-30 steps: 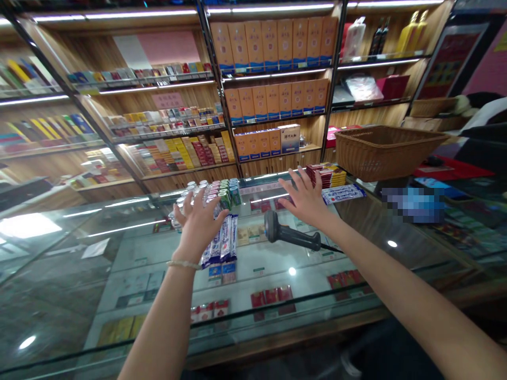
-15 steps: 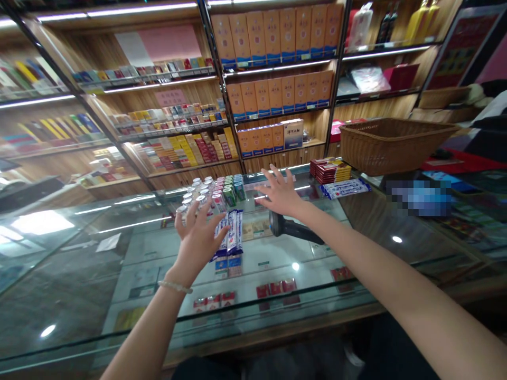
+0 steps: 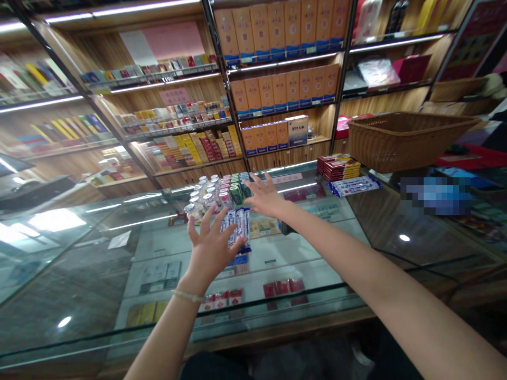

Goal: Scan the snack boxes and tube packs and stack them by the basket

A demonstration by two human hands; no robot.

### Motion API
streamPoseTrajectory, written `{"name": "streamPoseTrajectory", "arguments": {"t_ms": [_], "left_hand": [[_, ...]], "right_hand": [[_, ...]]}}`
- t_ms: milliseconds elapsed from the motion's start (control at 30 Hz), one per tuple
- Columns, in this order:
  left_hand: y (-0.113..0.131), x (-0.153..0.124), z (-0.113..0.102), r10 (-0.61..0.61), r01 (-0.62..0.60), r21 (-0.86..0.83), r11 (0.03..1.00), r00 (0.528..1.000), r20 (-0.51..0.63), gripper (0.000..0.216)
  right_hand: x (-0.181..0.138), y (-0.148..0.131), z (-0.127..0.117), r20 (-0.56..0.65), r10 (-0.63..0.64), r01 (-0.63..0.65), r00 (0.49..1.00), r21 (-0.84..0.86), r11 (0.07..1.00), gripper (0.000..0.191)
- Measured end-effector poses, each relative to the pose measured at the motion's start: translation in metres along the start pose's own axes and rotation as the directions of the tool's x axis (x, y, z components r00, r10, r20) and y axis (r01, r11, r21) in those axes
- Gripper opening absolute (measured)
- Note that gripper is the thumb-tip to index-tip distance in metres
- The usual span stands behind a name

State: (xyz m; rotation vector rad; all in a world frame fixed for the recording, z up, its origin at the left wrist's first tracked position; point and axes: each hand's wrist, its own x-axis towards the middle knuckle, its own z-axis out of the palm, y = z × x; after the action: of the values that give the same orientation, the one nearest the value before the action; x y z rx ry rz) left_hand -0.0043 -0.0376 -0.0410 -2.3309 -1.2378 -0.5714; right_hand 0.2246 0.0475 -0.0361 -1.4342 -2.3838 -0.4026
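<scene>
My left hand point(image 3: 214, 244), with a bead bracelet at the wrist, hovers over the glass counter with fingers spread. Just beyond and right of it lie several blue-and-white wrapped bars point(image 3: 242, 227), partly covered by its fingers. My right hand point(image 3: 265, 198) reaches in from the right with fingers spread and nothing in it. Near its fingertips stand several small green containers point(image 3: 236, 194), beside pink ones point(image 3: 225, 198) and clear ones with white lids point(image 3: 197, 200). Whether either hand touches anything, I cannot tell. A black handheld scanner point(image 3: 285, 228) is mostly hidden under my right forearm.
On the counter's right stand a wicker basket point(image 3: 396, 148), stacked red and yellow packs point(image 3: 338, 168) and more blue-and-white bars point(image 3: 354, 186). Cigarette packs point(image 3: 283, 287) show beneath the glass counter top point(image 3: 301, 258). Shelves with orange boxes point(image 3: 277, 95) line the back.
My right hand has moved left toward the small containers, and its forearm now covers most of the scanner. My left hand stays spread near the bars. The view has shifted slightly.
</scene>
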Motion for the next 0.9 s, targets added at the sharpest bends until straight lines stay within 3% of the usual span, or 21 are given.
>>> {"name": "streamPoseTrajectory", "arguments": {"t_ms": [300,900], "left_hand": [[0.002,-0.002,-0.009,0.078,-0.081,0.031,0.996,0.993,0.083,0.039],[-0.008,-0.003,-0.003,0.1,-0.095,-0.04,0.995,0.984,0.149,0.029]], "right_hand": [[0.016,-0.016,0.017,0.066,-0.091,0.094,0.994,-0.053,0.994,0.027],[0.023,-0.025,0.016,0.044,-0.125,0.132,0.991,-0.226,0.965,0.03]]}}
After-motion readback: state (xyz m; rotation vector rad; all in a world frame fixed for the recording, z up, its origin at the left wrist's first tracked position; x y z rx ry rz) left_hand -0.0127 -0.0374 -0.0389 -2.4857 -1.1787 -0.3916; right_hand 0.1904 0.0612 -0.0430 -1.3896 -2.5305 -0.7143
